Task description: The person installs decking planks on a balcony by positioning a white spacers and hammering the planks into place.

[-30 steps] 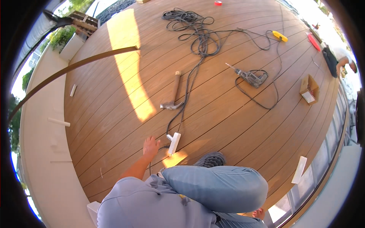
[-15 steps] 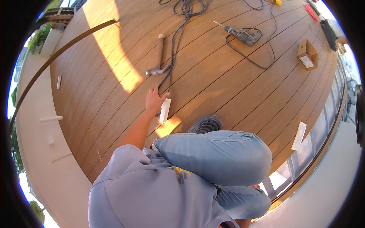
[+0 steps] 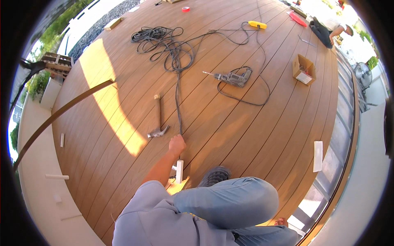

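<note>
My left hand [image 3: 177,144] is closed around a black cable [image 3: 178,106] just above the deck. From it the cable runs away to a loose, tangled coil [image 3: 154,39]. Close below the hand, a short white block [image 3: 179,172] lies on the boards near my dark shoe [image 3: 214,176]. A claw hammer [image 3: 159,119] with a wooden handle rests beyond the hand, slightly left, its head toward me. Of my right hand [image 3: 281,222], only what seem to be fingertips show past my bent knee; what they touch is hidden.
A corded drill [image 3: 234,78] lies ahead; right of it stands an open cardboard box [image 3: 303,69] of small parts. A yellow cable connector [image 3: 257,25] is farther off. A curved brown strip [image 3: 61,117] arches at left. Another person [image 3: 330,30] crouches far right. Metal framing [image 3: 334,139] borders the right.
The view has tilted up, showing more of the far deck. My left hand has gone from spread beside the white block to closed on the cable just beyond it.
</note>
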A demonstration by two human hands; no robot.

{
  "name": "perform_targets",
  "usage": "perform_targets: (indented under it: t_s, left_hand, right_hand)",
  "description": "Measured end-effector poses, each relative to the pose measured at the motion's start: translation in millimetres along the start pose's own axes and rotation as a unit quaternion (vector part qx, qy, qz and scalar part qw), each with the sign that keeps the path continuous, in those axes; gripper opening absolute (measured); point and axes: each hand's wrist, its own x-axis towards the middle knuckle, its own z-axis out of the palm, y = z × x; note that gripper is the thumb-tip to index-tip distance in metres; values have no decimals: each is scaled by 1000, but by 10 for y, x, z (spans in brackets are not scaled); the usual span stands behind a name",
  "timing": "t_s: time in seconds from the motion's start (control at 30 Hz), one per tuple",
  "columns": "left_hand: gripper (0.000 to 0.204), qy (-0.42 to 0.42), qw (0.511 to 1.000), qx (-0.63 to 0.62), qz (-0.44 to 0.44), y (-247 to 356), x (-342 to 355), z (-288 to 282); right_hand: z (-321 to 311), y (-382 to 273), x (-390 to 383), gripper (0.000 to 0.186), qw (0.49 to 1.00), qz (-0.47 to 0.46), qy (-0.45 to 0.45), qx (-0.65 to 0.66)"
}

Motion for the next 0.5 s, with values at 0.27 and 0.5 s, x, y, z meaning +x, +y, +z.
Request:
perform_targets:
  t_s: [0.27, 0.5]
  left_hand:
    - [35, -222, 920, 32, 321, -579, -925, -107]
    - [22, -423, 822, 85, 371, -1112, -1868, 162]
  right_hand:
    - [404, -608, -84, 10, 982, -118, 2, -147]
    - [671, -1031, 33, 14, 985, -76, -72, -135]
